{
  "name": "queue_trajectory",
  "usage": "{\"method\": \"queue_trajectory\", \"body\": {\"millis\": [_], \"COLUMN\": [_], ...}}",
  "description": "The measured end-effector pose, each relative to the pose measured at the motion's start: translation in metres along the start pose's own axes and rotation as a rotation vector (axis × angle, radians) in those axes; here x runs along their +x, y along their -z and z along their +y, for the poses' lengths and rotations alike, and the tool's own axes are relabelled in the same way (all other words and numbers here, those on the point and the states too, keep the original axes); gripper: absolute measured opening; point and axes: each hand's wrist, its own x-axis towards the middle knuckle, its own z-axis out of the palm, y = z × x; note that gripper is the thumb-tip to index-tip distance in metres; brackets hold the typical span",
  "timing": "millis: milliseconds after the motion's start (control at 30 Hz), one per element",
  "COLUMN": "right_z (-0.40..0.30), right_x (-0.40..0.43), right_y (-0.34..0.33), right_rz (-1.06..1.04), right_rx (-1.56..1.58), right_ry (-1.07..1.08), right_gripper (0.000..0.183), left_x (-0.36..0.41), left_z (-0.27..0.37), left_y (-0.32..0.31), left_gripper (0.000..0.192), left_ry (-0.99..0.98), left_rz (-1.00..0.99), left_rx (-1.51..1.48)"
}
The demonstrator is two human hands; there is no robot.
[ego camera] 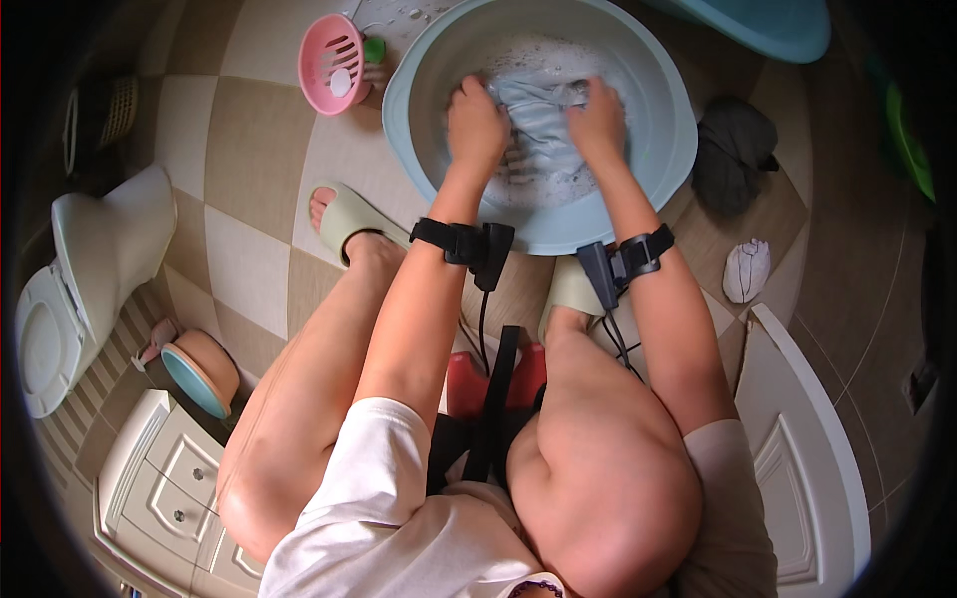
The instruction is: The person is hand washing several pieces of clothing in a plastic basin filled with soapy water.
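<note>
A large light-blue plastic basin [538, 232] stands on the tiled floor and holds sudsy water. In it lies a wet light-blue cloth [542, 123], bunched and wrinkled, with part of it under the foam. My left hand [478, 123] grips the cloth's left edge, fingers curled. On the opposite edge, my right hand [598, 123] is closed on the fabric, slightly blurred. Both forearms wear black straps with small black devices. Striped lines show in the water below the cloth; what they belong to is unclear.
Left of the basin is a pink slotted basket [310, 67] with a white piece inside, beside a green object [374, 50]. To the right lie a dark cloth [736, 157] and a white bundled cloth [747, 270]. Another blue basin [785, 30] is at upper right; a toilet [90, 276] stands left.
</note>
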Motion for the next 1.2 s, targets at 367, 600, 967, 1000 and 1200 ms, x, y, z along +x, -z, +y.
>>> {"method": "queue_trajectory", "body": {"millis": [367,600,967,1000,1200], "right_z": [-0.074,-0.052,-0.045,-0.052,-0.081], "right_x": [-0.045,-0.011,-0.007,-0.012,-0.032], "right_y": [0.043,0.028,0.03,0.035,0.049], "right_rz": [-0.06,-0.092,-0.052,-0.05,-0.03], "right_rx": [0.435,0.225,0.435,0.432,0.396], "right_ry": [0.082,-0.035,-0.126,-0.124,-0.036], "right_gripper": [0.033,0.041,0.05,0.05,0.045], "left_x": [-0.022,-0.007,-0.012,-0.011,-0.004], "left_z": [0.074,0.069,0.078,0.078,0.073], "left_y": [0.049,0.012,0.016,0.016,0.026], "left_gripper": [0.022,0.023,0.019,0.019,0.025], "left_ry": [0.955,0.976,0.951,0.903,0.793], "left_rz": [-0.324,-0.381,-0.3,-0.29,-0.284], "left_rx": [-1.551,-1.336,-1.28,-1.266,-1.349]}}
